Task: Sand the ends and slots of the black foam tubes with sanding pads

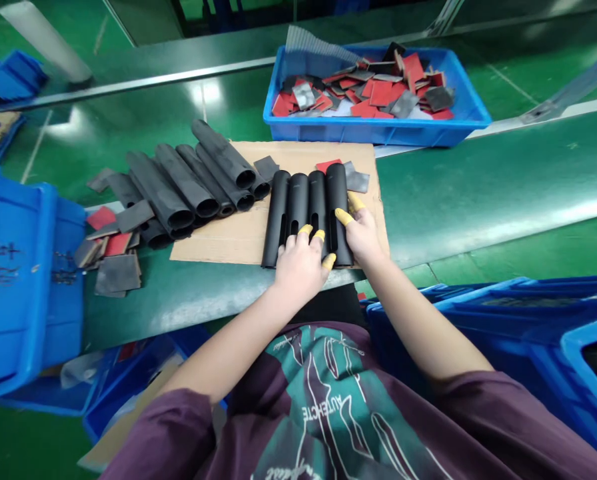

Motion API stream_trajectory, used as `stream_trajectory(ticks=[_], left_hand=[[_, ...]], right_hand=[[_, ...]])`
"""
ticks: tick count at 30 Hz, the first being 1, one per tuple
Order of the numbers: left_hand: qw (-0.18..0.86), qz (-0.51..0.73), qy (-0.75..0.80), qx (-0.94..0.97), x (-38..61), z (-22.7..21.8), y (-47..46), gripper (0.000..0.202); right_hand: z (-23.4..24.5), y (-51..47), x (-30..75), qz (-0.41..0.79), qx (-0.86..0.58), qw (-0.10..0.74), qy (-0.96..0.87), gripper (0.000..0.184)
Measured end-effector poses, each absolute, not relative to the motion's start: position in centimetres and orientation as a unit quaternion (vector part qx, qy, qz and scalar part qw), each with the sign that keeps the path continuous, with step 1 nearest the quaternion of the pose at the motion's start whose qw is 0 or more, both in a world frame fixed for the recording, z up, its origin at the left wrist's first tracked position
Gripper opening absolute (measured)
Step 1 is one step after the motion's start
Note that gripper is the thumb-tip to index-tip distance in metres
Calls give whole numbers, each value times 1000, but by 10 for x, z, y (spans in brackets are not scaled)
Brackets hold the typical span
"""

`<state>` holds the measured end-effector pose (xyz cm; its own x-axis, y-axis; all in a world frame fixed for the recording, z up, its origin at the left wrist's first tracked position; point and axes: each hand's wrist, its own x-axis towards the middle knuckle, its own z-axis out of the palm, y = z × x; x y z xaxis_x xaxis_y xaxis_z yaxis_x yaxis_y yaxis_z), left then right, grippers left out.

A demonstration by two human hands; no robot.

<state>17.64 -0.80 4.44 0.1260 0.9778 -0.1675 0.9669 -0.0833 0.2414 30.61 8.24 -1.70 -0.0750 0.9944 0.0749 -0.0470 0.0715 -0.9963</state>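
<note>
Four-sided cardboard [223, 240] lies on the bench under a row of several smooth black tubes [298, 193], set side by side with slots in their lower halves. My left hand [301, 263] rests over the near ends of the tubes, fingers spread, with yellow covers on several fingertips. At the rightmost black tube [336, 187] is my right hand [362, 230], its thumb on top and its other fingers along the right side, gripping it. Those fingers wear yellow covers too.
Dull black foam-like sleeves [178, 180] lie piled on the left. Red and grey square pads [118, 267] sit beside them. A blue bin [378, 133] full of similar pads stands at the back. Blue crates [8, 267] flank the bench [478, 193].
</note>
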Motion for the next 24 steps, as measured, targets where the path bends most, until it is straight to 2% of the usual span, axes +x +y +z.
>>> stream_trajectory(ticks=[11, 16, 20, 24], left_hand=[[120, 0, 651, 750, 177, 43, -15, 64], [124, 6, 630, 767, 176, 39, -18, 62], [128, 33, 627, 768, 175, 36, -19, 65], [135, 50, 619, 772, 174, 35, -20, 61]], right_hand=[[-24, 85, 309, 524, -463, 515, -495, 60], [-12, 98, 331, 528, -520, 481, -469, 60], [7, 121, 367, 438, -575, 446, -528, 68], [18, 147, 399, 299, -695, 349, -553, 78]])
